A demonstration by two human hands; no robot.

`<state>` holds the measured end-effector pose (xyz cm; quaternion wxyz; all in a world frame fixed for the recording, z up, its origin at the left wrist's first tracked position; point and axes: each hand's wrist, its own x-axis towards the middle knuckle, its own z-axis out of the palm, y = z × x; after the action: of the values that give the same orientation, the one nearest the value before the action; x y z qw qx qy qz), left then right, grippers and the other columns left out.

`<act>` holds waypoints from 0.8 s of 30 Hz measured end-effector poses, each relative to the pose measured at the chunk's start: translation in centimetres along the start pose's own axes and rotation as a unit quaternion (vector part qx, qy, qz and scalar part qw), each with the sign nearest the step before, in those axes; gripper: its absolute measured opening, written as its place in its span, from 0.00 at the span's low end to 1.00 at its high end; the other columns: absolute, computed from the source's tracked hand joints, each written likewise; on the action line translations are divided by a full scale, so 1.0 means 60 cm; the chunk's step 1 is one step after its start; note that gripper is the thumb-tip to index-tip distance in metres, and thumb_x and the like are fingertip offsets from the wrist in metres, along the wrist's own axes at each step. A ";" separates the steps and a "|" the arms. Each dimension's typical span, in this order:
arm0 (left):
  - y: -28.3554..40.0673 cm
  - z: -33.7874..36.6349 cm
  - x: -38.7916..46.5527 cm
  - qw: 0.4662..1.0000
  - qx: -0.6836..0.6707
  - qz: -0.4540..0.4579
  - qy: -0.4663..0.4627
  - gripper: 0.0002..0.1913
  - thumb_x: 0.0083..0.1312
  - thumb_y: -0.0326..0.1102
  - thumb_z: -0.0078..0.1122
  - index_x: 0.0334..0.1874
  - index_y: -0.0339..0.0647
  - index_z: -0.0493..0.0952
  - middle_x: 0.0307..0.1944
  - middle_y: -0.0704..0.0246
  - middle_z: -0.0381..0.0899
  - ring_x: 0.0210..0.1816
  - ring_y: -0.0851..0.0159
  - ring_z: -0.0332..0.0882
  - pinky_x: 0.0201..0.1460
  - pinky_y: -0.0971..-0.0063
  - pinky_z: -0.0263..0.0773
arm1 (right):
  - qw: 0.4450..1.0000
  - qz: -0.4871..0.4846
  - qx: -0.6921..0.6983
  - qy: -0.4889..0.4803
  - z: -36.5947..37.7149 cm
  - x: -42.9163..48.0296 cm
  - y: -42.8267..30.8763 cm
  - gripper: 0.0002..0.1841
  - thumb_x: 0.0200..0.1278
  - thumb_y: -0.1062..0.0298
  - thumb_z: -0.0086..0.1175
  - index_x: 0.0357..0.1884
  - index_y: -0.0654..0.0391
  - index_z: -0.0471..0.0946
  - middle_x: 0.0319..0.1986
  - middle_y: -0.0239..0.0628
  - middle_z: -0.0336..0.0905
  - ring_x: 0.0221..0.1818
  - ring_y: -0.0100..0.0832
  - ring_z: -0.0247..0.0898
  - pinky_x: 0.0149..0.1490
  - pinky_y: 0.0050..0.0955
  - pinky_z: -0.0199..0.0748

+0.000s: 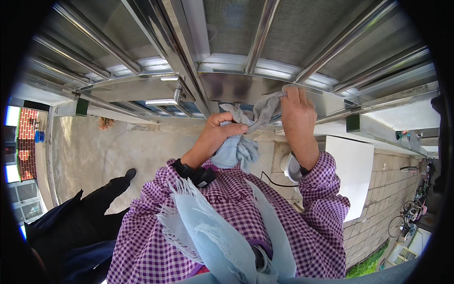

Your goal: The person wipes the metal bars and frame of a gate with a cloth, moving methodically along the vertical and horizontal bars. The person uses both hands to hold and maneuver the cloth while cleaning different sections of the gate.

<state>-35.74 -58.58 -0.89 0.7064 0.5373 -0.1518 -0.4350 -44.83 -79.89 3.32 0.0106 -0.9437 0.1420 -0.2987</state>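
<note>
My left hand (220, 133) grips a bunched cloth between thumb and fingers. Its light blue part (236, 151) hangs below that hand. A greyer, twisted length of cloth (264, 110) stretches up to my right hand (299, 110), which pinches its far end. Whether the blue and grey parts are one cloth or two, I cannot tell. Both hands are held in front of a metal door (234, 87) with a shiny lower panel. The door's lever handle (163, 102) is to the left of my hands.
Round metal bars (262, 35) cross the mesh-backed upper door. A person in dark clothes (95, 198) stands at my left. On my right are a white board (349, 177) and a metal basin (293, 168) with a black hose (276, 183). Bicycles (402, 218) stand farther off.
</note>
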 end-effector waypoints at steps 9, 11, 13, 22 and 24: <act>-0.010 0.042 0.011 0.999 0.011 -0.040 0.004 0.10 0.61 0.27 0.71 0.44 0.39 0.86 0.38 0.72 0.87 0.38 0.74 0.82 0.45 0.78 0.77 | 0.812 0.332 0.456 0.152 -0.029 -0.056 0.033 0.09 0.66 0.78 0.57 0.47 0.60 0.79 0.27 0.31 0.75 0.27 0.19 0.66 0.32 0.20 0.67; -0.010 0.066 0.015 0.999 -0.008 -0.029 -0.013 0.10 0.61 0.28 0.71 0.44 0.40 0.86 0.37 0.73 0.87 0.38 0.76 0.81 0.45 0.79 0.77 | 0.812 0.309 0.453 0.198 -0.034 -0.040 0.040 0.08 0.66 0.76 0.57 0.46 0.59 0.79 0.28 0.32 0.77 0.27 0.21 0.68 0.32 0.21 0.68; -0.007 0.083 0.020 1.000 0.009 -0.018 -0.021 0.09 0.61 0.28 0.71 0.43 0.40 0.86 0.37 0.74 0.86 0.37 0.77 0.81 0.44 0.80 0.76 | 0.878 0.324 0.301 0.183 -0.025 -0.018 0.047 0.09 0.65 0.76 0.57 0.47 0.59 0.79 0.30 0.34 0.79 0.26 0.26 0.71 0.33 0.24 0.71; -0.005 0.104 0.024 1.000 -0.014 -0.010 -0.003 0.04 0.63 0.28 0.69 0.39 0.37 0.86 0.34 0.75 0.85 0.36 0.79 0.79 0.42 0.83 0.74 | 0.976 0.092 0.123 0.153 0.018 0.005 0.054 0.14 0.62 0.78 0.54 0.49 0.54 0.77 0.41 0.40 0.83 0.33 0.45 0.81 0.36 0.38 0.78; -0.008 0.100 0.023 1.000 -0.007 -0.014 0.006 0.06 0.61 0.28 0.71 0.39 0.39 0.86 0.34 0.75 0.85 0.36 0.78 0.79 0.42 0.82 0.74 | 0.973 0.094 0.156 0.143 0.021 0.006 0.053 0.14 0.63 0.78 0.54 0.49 0.54 0.77 0.40 0.40 0.83 0.32 0.44 0.81 0.36 0.37 0.78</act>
<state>-39.26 -63.46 0.57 0.7049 0.5370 -0.1369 -0.4426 -44.66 -83.12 2.13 0.1653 -0.8601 0.1821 -0.4470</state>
